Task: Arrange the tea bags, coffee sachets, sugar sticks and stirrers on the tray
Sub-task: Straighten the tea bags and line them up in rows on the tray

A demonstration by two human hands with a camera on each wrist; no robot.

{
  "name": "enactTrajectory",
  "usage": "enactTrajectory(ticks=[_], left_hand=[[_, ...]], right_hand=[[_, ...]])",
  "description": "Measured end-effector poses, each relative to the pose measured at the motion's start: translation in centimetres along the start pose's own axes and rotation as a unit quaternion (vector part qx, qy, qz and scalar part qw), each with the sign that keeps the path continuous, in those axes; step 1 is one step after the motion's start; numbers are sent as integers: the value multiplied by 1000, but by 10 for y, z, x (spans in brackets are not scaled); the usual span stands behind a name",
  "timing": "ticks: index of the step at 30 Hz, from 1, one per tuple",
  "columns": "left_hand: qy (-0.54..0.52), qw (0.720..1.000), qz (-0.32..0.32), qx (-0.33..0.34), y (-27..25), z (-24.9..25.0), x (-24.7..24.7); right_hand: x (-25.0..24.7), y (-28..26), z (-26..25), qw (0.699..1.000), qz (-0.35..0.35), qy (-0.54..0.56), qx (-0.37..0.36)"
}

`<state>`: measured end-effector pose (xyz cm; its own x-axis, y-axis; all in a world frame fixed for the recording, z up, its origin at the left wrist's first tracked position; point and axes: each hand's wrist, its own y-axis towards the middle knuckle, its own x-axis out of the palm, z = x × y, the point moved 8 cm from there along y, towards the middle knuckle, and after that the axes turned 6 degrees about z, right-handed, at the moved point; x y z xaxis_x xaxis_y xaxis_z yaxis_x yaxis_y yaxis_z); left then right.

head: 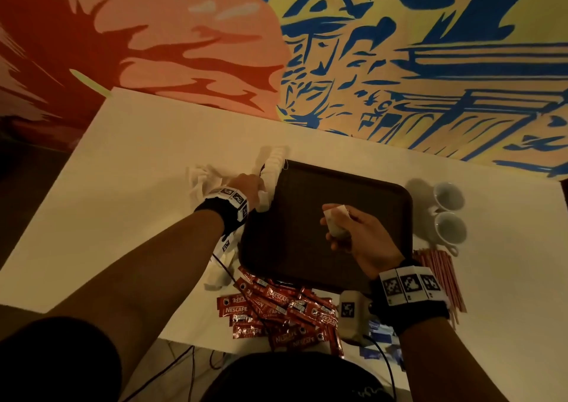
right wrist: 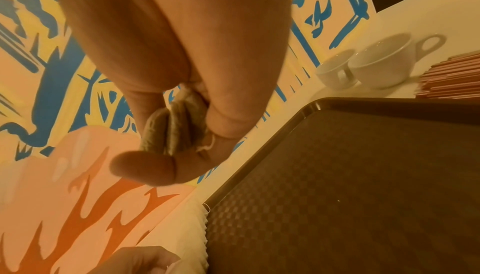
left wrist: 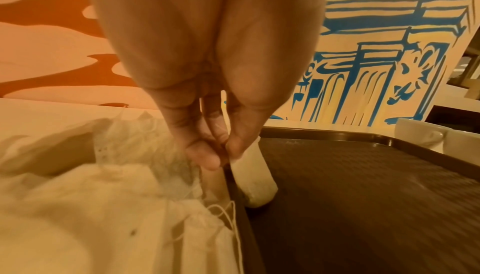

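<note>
Your right hand (head: 356, 232) hovers over the dark tray (head: 307, 260), fingers curled around a few tea bags (right wrist: 174, 128). Your left hand (head: 249, 188), arm outstretched, pinches one tea bag (left wrist: 255, 179) at the tray's left rim beside a loose pile of tea bags (left wrist: 103, 186). Coffee sachets (head: 276, 312) lie near you, stirrers (head: 439, 275) to the right.

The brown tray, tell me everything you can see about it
The brown tray is a dark rectangle with rounded corners, a raised rim and a checkered textured floor, plastic by its look. It lies flat on the white table. White tea bags line its left edge, one leaning inside the rim. The right hand hovers over it holding tea bags.
</note>
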<state>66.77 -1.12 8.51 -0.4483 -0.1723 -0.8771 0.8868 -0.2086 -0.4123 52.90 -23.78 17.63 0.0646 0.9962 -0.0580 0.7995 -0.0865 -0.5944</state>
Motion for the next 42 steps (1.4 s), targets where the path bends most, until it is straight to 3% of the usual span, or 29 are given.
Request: enactTrajectory(ticks=[15,21,27,31,38,42], left_hand=[[-36,997,54,-30,-4,4,-21],[-69,992,98,43,-51,35,-44],[-131,972,138,137,-117,76,-72],[-234,950,154,140,-152,95,-78],[-303,929,166,133,-198,126,-69],[-386,898,173,120,-217,138,-68]], right_hand=[[-3,-6,0,1000,-6,19,-5],[1,-12,1,997,-38,67,13],[9,-22,0,996,-69,55,1],[12,-32,-1,993,-85,76,2],[10,-56,-7,988,-121,85,-40],[1,-67,-7,987,-139,62,-61]])
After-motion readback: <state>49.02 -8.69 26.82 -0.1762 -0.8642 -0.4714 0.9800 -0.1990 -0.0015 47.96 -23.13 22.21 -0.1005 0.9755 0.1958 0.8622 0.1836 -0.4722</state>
